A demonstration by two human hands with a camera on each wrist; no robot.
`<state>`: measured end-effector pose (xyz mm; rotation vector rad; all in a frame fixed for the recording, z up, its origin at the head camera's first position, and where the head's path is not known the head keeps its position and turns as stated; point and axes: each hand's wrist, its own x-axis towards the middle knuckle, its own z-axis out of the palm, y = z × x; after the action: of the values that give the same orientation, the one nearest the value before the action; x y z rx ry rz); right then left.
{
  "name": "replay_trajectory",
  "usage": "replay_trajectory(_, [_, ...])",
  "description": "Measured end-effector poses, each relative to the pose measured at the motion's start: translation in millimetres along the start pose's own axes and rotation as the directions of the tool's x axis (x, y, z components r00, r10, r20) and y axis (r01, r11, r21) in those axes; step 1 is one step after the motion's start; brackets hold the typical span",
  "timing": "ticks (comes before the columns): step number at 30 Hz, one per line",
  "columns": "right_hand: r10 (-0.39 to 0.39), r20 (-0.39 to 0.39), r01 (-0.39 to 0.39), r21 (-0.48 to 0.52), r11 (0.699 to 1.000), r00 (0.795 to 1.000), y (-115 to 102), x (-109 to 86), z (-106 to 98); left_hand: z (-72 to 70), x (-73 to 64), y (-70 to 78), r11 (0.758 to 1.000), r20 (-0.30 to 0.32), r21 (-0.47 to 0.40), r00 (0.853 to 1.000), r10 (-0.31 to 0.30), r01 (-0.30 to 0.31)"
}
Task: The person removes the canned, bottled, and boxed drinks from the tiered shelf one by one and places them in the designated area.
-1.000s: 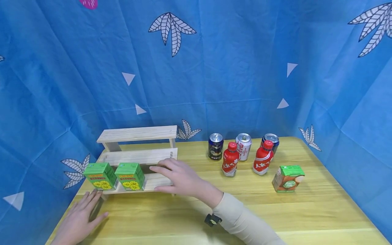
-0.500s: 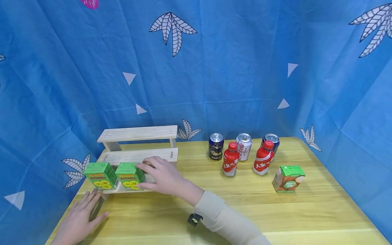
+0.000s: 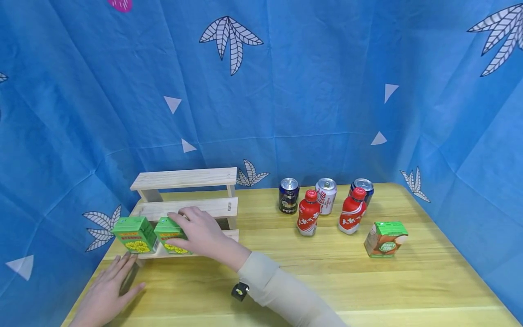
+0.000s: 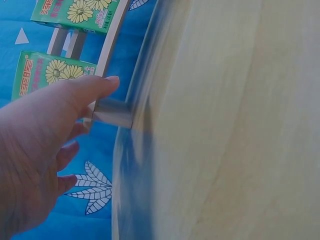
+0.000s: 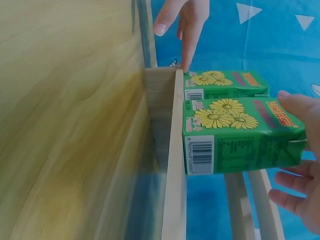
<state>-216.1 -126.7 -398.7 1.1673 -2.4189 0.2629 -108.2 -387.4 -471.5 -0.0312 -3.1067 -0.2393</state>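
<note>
Two green drink cartons with yellow flowers stand side by side on the lowest board of a three-step wooden rack (image 3: 184,178). At the right carton (image 3: 166,232), my right hand (image 3: 204,234) reaches over from the right, thumb in front and fingers along its top. The right wrist view shows the thumb (image 5: 292,104) at the carton's top end and the other fingers loosely bent beside it. Left of that stands the other carton (image 3: 135,234). Below its corner my left hand (image 3: 105,290) lies with fingers extended, fingertips touching the rack's front left end.
Right of the rack stand a dark Pepsi can (image 3: 288,197), a white cola can (image 3: 325,195) and another dark can (image 3: 365,185). Two red bottles (image 3: 308,213) stand before them. A brown and green carton (image 3: 385,240) sits farther right. A blue curtain (image 3: 310,91) hangs behind the table.
My right hand has moved left along the rack, from beside the right green carton to over it. The left hand and the cartons have stayed in place.
</note>
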Motion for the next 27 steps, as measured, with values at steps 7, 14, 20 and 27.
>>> replay_trajectory(7, [0.043, 0.007, -0.043, -0.011, 0.999, 0.999, -7.2, 8.6, 7.8, -1.0, 0.4, 0.9, 1.0, -0.004, -0.001, 1.0, 0.003, -0.003])
replay_trajectory(14, [0.051, -0.041, -0.052, -0.007, 0.999, 0.998, -9.5, 9.3, 12.3, -0.9, 1.0, -0.3, 1.0, -0.008, -0.003, 1.0, 0.012, -0.012])
replay_trajectory(20, [0.032, -0.084, -0.035, -0.025, 0.999, 0.996, -9.6, 6.6, 13.7, -1.0, 1.0, -0.5, 1.0, -0.008, 0.0, 1.0, 0.014, -0.014])
replay_trajectory(27, [-0.024, -0.119, 0.02, -0.039, 0.999, 0.993, -9.9, 3.0, 13.1, -1.4, 0.2, -0.2, 1.0, -0.005, -0.002, 1.0, 0.016, -0.016])
